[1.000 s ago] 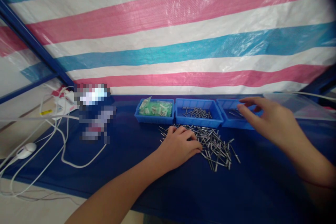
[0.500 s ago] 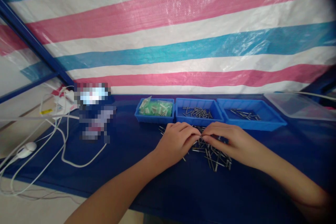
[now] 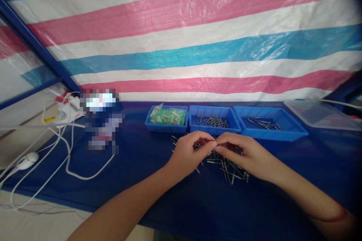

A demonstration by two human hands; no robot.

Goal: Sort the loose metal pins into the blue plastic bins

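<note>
The left hand point(image 3: 184, 155) and right hand point(image 3: 254, 156) meet in curved pinches (gripping what, I cannot tell) over slim, shiny metal rods point(image 3: 225, 170) heaped on the smooth blue tabletop point(image 3: 226, 211).

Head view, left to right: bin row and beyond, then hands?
Left blue bin with green packaging, middle bin of metal pins, right bin of pins, clear plastic sheet; in front: left hand, right hand.

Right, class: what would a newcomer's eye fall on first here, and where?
Most striking is the pink, white and blue striped sheet filling the upper picture. Below it, the left hand and right hand come together over a heap of thin metal pieces. Behind the heap, three blue bins stand in a row.
</note>
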